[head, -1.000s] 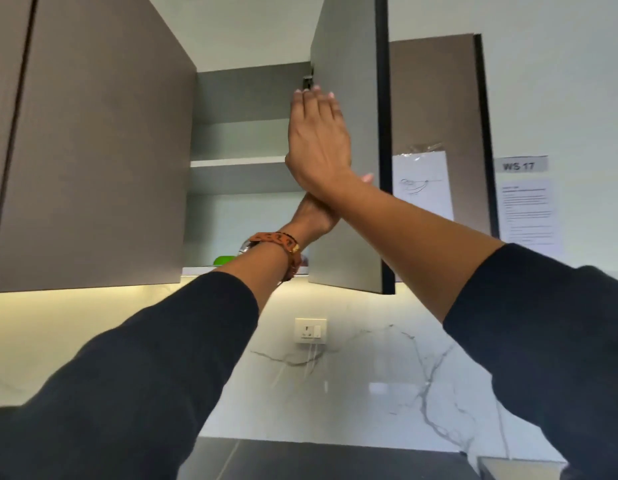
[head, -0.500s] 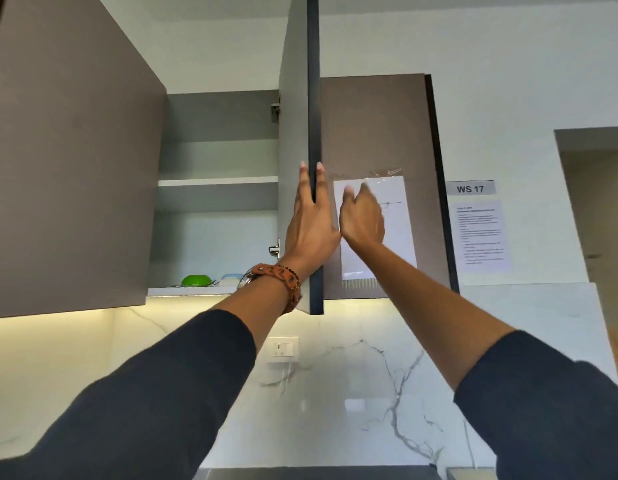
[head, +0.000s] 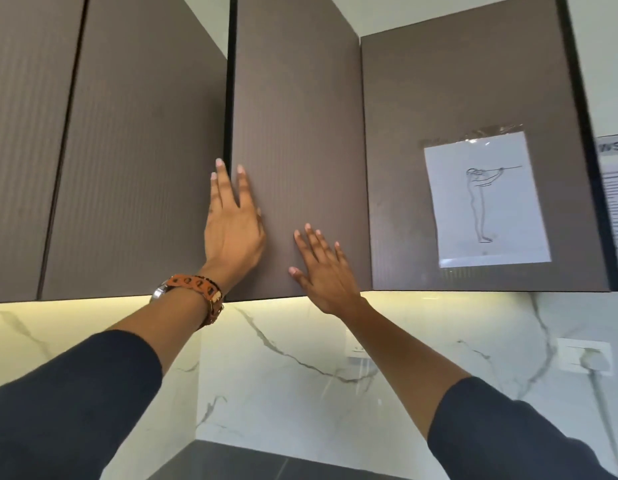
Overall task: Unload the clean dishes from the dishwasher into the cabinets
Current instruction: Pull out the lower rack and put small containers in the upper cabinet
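The brown upper cabinet door (head: 297, 98) hangs nearly flush with its neighbours, a narrow dark gap left at its left edge. My left hand (head: 233, 226), with an orange strap at the wrist, lies flat on the door's left edge, fingers spread. My right hand (head: 326, 268) presses flat on the lower part of the same door, fingers apart. Neither hand holds anything. The shelves and dishes inside are hidden behind the door.
To the left hangs another brown cabinet door (head: 134, 150). On the right door a taped paper drawing (head: 486, 199) shows a standing figure. A marble backsplash (head: 300, 358) with a wall socket (head: 583, 356) runs below, and a dark countertop (head: 252, 462) sits at the bottom.
The open cabinet door has swung to the left until almost closed, with both hands moving onto its front face. The shelves and the green dish inside are no longer visible.
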The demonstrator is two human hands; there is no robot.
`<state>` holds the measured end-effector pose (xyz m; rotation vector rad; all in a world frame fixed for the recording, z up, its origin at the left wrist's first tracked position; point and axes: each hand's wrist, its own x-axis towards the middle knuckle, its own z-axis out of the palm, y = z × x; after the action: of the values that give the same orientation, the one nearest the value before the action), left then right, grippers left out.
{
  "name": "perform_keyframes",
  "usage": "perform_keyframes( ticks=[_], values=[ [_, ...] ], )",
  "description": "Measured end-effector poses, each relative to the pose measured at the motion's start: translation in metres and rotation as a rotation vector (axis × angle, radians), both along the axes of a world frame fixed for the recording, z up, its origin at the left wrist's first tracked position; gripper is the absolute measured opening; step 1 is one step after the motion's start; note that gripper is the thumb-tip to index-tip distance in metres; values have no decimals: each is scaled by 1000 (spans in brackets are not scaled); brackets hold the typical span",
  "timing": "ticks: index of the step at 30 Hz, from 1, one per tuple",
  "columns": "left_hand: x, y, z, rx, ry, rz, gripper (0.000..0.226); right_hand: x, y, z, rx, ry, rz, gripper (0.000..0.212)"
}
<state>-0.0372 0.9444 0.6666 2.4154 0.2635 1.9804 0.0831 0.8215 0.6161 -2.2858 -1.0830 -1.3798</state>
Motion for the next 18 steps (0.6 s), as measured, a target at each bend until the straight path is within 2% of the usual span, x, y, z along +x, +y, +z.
perform_keyframes(
  ticks=[5, 8, 10, 13, 18],
  values=[
    [46, 61, -9, -57, 22, 126, 75, 29, 63, 15, -57, -145, -55, 68],
    [69, 92, -7, -2, 20, 223, 76, 52, 91, 17, -50, -159, -47, 81],
    [88, 114, -5, 27, 24, 266, 77, 68, 110, 16, -42, -156, -38, 82],
    [111, 132, -9, 36, 106, 301, 78, 82, 127, 13, -45, -151, -31, 81],
    [163, 147, -24, 66, 278, 244, 79, 116, 155, 14, -51, -131, -50, 84]
  ],
)
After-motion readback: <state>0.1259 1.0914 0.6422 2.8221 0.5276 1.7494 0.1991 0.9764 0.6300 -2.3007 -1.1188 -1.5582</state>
